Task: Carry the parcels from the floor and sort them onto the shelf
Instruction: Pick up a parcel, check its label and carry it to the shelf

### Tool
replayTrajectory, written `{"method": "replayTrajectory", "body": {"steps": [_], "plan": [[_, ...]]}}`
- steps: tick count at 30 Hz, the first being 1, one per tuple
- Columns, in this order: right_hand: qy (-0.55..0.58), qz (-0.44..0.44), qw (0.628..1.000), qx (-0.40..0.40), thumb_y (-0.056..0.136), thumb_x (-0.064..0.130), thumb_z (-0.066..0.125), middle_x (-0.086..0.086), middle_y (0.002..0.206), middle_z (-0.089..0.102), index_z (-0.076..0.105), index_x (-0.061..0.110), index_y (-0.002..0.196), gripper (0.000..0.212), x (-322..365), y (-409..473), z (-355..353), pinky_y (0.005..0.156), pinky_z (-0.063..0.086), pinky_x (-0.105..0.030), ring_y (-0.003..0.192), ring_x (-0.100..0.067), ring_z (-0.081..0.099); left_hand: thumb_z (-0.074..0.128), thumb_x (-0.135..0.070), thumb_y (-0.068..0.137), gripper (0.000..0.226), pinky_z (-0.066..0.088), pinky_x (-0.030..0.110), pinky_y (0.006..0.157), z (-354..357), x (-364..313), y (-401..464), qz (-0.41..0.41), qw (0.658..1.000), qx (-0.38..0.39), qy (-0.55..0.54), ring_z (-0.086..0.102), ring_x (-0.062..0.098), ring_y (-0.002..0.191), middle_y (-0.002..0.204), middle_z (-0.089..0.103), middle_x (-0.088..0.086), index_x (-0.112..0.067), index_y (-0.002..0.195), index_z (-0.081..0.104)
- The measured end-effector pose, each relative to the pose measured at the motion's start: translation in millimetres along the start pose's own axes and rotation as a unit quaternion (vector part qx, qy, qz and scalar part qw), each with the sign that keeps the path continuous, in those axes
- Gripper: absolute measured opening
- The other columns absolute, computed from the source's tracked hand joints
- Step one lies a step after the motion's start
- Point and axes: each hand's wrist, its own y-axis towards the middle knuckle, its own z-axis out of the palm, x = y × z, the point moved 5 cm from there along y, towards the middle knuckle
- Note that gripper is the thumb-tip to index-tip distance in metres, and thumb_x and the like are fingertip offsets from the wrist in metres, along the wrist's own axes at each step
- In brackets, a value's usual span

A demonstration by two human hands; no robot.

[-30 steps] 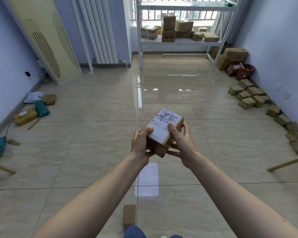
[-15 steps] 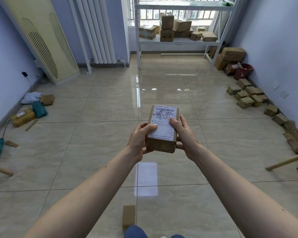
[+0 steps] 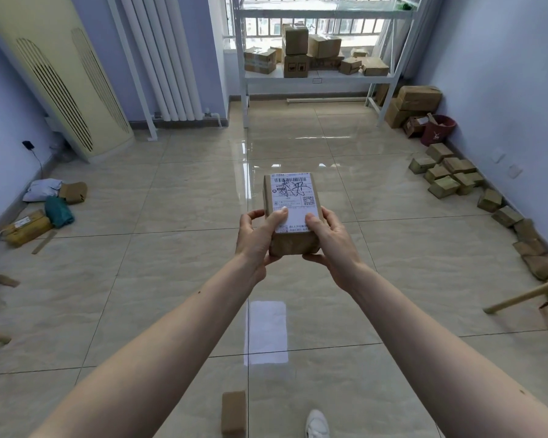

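Observation:
A small brown cardboard parcel [image 3: 293, 197] with a white shipping label on top is held in front of me at chest height. My left hand [image 3: 256, 240] grips its left side, thumb on the label. My right hand [image 3: 331, 240] grips its right side, thumb on the label too. The white metal shelf [image 3: 317, 75] stands at the far wall under the window and carries several cardboard boxes [image 3: 295, 52].
Small brown parcels [image 3: 446, 177] line the right wall, with bigger boxes [image 3: 416, 101] and a red bucket [image 3: 437, 129] near the shelf. Bags and parcels [image 3: 45, 207] lie at the left wall. One small box [image 3: 233, 410] sits by my white shoe [image 3: 317, 423]. A wooden stick [image 3: 525, 295] lies at right.
The parcel has been turned from a skewed angle to square, label facing me lengthwise. I have moved a little closer to the shelf, and a shoe has come into view.

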Motion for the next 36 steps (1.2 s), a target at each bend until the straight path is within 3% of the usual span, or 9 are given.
{"method": "replayTrajectory", "body": {"steps": [5,12,16,22,26,30,36], "plan": [[-0.011,-0.022,1.000,0.010,0.099,0.033,0.052,0.008,0.109,0.067,0.051,0.029,0.134,0.035,15,31,-14,0.087,0.056,-0.045,0.096,-0.012,0.064,0.075,-0.032,0.082,0.059,0.054,0.049,0.086,22,-4,24,0.006,1.000,0.020,-0.016,0.069,0.030,0.105,0.109,0.070,0.004,-0.024,0.132,0.044],[-0.015,-0.029,0.998,0.045,0.099,0.029,0.048,0.007,0.111,0.067,0.054,0.031,0.134,0.035,49,112,-48,0.086,0.055,-0.043,0.097,-0.014,0.063,0.075,-0.032,0.071,0.056,0.055,0.037,0.078,75,-31,85,0.034,0.998,0.030,-0.042,0.065,0.028,0.119,0.127,0.068,0.006,-0.025,0.123,0.054],[-0.012,-0.034,0.998,0.056,0.099,0.030,0.049,0.007,0.110,0.067,0.054,0.031,0.133,0.034,68,159,-53,0.087,0.055,-0.045,0.097,-0.015,0.062,0.076,-0.028,0.074,0.057,0.056,0.038,0.091,93,-49,124,0.058,0.997,0.036,-0.049,0.067,0.020,0.114,0.128,0.069,0.006,-0.022,0.128,0.059],[0.009,-0.031,0.998,0.046,0.099,0.033,0.053,0.005,0.120,0.064,0.040,0.022,0.144,0.049,92,245,-41,0.095,0.054,-0.052,0.097,-0.010,0.062,0.068,-0.023,0.091,0.034,0.056,0.034,0.092,107,-94,196,0.097,0.994,0.044,-0.031,0.069,0.010,0.096,0.116,0.073,0.001,-0.017,0.124,0.061],[0.026,-0.051,0.998,0.023,0.097,0.034,0.058,0.004,0.115,0.064,0.039,0.017,0.139,0.049,120,309,-25,0.092,0.055,-0.053,0.096,-0.010,0.062,0.070,-0.026,0.091,0.054,0.054,0.036,0.095,110,-137,256,0.115,0.992,0.039,-0.040,0.066,0.008,0.102,0.121,0.068,-0.006,-0.022,0.137,0.042],[0.034,-0.066,0.997,0.013,0.096,0.034,0.059,0.002,0.116,0.063,0.041,0.016,0.136,0.048,151,370,-9,0.091,0.056,-0.053,0.096,-0.013,0.062,0.070,-0.031,0.090,0.058,0.053,0.042,0.102,114,-182,315,0.135,0.989,0.058,-0.032,0.068,0.014,0.111,0.130,0.068,0.001,-0.018,0.141,0.046],[0.051,-0.069,0.996,0.010,0.096,0.032,0.059,-0.003,0.123,0.062,0.043,0.018,0.134,0.044,185,461,5,0.086,0.056,-0.047,0.094,-0.014,0.062,0.069,-0.025,0.091,0.046,0.057,0.034,0.089,128,-234,403,0.151,0.984,0.094,-0.021,0.072,0.006,0.098,0.125,0.072,-0.001,-0.022,0.135,0.054]]}}
